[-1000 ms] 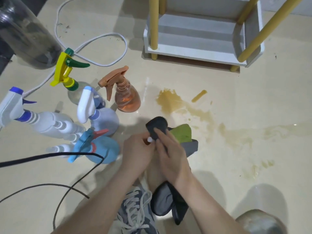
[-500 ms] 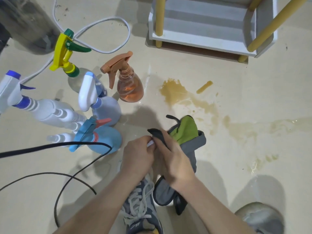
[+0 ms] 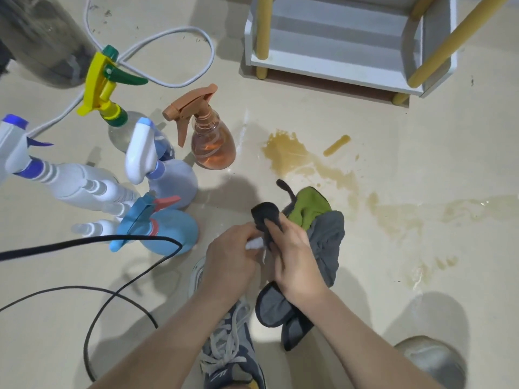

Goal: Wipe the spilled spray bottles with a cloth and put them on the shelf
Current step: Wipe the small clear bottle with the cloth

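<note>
My left hand (image 3: 230,255) grips a small bottle whose white tip (image 3: 254,244) shows between my hands; its body is hidden. My right hand (image 3: 295,259) holds a grey and green cloth (image 3: 323,234) wrapped over that bottle. Several spray bottles stand on the floor to the left: an orange one (image 3: 213,144), a lavender one with a white head (image 3: 171,178), a blue one with a red trigger (image 3: 165,231), a white one with a blue collar (image 3: 70,183) and a clear one with a yellow head (image 3: 104,88). The white shelf (image 3: 345,68) with yellow posts stands at the top right.
A brownish spill (image 3: 306,164) spreads over the beige floor right of the bottles. A black cable (image 3: 112,293) loops at the left, a white cable (image 3: 179,82) behind the bottles. A large dark clear bottle (image 3: 42,43) leans top left. My shoe (image 3: 230,352) is below my hands.
The view has shifted slightly. My right hand has slid the cloth along the small bottle, and the cloth's dark end now sticks up above my fingers again.
</note>
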